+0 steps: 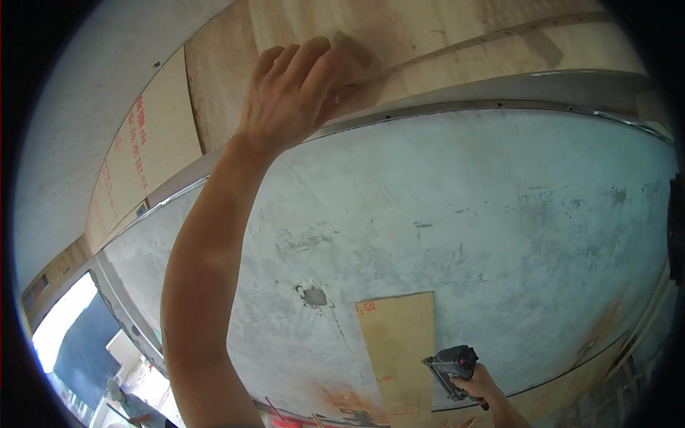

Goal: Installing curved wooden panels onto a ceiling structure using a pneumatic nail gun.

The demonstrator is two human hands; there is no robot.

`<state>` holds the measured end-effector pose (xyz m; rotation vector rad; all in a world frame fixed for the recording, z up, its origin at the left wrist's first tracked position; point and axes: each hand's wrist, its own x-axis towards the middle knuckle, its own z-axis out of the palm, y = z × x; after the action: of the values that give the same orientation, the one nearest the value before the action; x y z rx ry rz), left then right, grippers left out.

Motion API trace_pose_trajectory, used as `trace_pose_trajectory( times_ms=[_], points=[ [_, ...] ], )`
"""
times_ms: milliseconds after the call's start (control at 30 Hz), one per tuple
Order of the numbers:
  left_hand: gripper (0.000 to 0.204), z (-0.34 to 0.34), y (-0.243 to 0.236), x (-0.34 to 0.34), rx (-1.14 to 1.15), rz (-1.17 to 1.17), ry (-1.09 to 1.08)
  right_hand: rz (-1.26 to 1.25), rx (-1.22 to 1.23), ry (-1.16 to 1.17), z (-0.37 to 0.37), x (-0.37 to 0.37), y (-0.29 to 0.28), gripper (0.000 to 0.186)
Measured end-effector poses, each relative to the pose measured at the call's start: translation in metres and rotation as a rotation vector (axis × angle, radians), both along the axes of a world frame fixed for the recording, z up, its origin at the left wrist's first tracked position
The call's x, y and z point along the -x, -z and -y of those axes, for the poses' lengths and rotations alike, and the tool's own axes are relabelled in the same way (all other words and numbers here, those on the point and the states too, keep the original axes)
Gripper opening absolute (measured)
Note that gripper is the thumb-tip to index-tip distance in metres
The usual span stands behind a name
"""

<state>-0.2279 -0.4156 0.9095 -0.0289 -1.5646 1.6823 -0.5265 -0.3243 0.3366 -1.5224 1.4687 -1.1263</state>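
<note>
My left hand (289, 93) is raised high against a plywood panel (442, 36) at the top of the view. Its fingers are bent and closed in, with the tips hidden behind the hand. A small brownish patch (353, 48) shows beside the fingers; I cannot tell if it is a block or a shadow. Along the panel, a thin dark seam or strip (499, 32) runs from near the hand toward the upper right. Low on the right, my right hand (479, 384) grips a black nail gun (453, 367) by its handle, its nose turned left.
A grey, patchy wall (399, 207) fills the middle, with a metal edge rail (499, 104) above it. An upright plywood strip (399, 342) stands against the wall. Another person (135, 406) is at lower left, by a bright opening (85, 335). Red-marked board (150, 135) lies at upper left.
</note>
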Motion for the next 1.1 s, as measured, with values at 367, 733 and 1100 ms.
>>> trace_pose_trajectory(
  times_ms=[367,733,1100],
  points=[
    [0.058,-0.025,0.004,0.032,-0.115,-0.035,0.0,-0.151,-0.003,-0.033,-0.012,0.023,0.008,0.049],
    [0.066,-0.09,0.054,0.099,-0.29,-0.058,0.467,-0.2,0.114,0.04,-0.027,0.067,0.025,0.046],
    [0.06,-0.096,0.031,0.123,-0.184,-0.103,0.449,-0.132,0.126,0.061,-0.033,0.067,0.056,0.048]
  ],
)
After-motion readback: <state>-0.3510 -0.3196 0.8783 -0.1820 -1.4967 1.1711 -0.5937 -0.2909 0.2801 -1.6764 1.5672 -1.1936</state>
